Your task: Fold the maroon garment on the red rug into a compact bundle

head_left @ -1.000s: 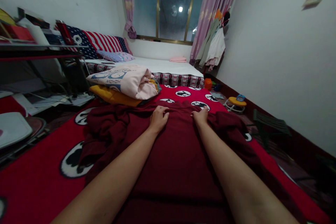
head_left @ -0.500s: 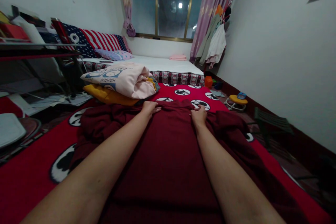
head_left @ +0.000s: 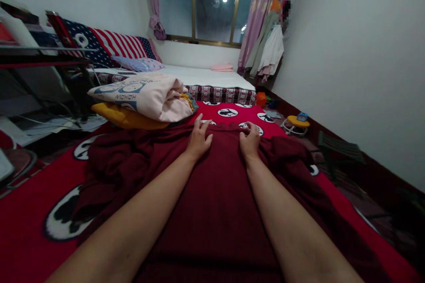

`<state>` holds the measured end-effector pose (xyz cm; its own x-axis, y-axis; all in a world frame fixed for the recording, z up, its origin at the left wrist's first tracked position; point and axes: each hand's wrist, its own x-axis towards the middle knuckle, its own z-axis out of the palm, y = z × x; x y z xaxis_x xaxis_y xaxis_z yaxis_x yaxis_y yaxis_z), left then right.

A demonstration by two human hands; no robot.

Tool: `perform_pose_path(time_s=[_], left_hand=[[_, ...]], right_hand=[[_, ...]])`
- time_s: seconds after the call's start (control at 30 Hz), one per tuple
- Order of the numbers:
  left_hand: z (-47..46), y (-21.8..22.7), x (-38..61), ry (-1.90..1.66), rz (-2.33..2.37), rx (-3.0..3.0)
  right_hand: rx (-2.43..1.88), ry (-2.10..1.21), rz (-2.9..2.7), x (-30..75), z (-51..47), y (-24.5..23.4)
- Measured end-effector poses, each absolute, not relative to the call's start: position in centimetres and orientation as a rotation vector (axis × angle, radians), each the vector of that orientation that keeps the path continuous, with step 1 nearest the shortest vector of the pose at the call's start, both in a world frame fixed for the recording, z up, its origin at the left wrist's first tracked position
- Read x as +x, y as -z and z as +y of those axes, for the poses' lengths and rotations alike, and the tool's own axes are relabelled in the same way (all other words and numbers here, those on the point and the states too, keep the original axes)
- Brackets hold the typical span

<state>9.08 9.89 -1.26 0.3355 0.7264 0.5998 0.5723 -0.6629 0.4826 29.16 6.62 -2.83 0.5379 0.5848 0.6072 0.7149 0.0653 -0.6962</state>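
A dark maroon garment [head_left: 215, 194] lies spread over a red blanket with black-and-white round prints [head_left: 29, 216]. My left hand [head_left: 199, 138] rests flat on the garment's far edge with its fingers spread. My right hand [head_left: 250, 140] lies about a hand's width to its right on the same edge, its fingers curled onto the cloth. Both forearms stretch out over the garment. Its left side is bunched into folds [head_left: 113, 159].
A pile of folded bedding, pink over yellow [head_left: 142, 99], sits just beyond my left hand. Behind is a white mattress [head_left: 206, 80] under a window. A dark rack [head_left: 43, 66] stands left. A small yellow stool [head_left: 296, 123] and folded chair [head_left: 338, 152] are by the right wall.
My left hand has slid back to the right along the garment's far edge and spread its fingers. My right hand stayed nearly where it was. The view has moved slightly closer.
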Motion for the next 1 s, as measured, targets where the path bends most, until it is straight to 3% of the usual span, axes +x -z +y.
perform_pose_path(time_s=[0.23,0.5,0.77,1.0], left_hand=[[9.2,1.7,9.7,-0.469,1.125,2.763],[7.7,1.6,10.0,-0.3,1.302,2.722],[2.3,1.1,7.2,-0.186,1.283,2.643],[-2.5,-0.7,2.2,-0.009,0.903,2.637]], right_hand=[[-1.887,0.073,-1.691,27.8,5.7,2.7],[-2.116,0.199,-1.803,26.1,5.0,2.4],[-2.303,-0.122,-1.738,22.5,0.4,2.3],[-2.08,0.149,-1.75,21.0,-2.9,3.7]])
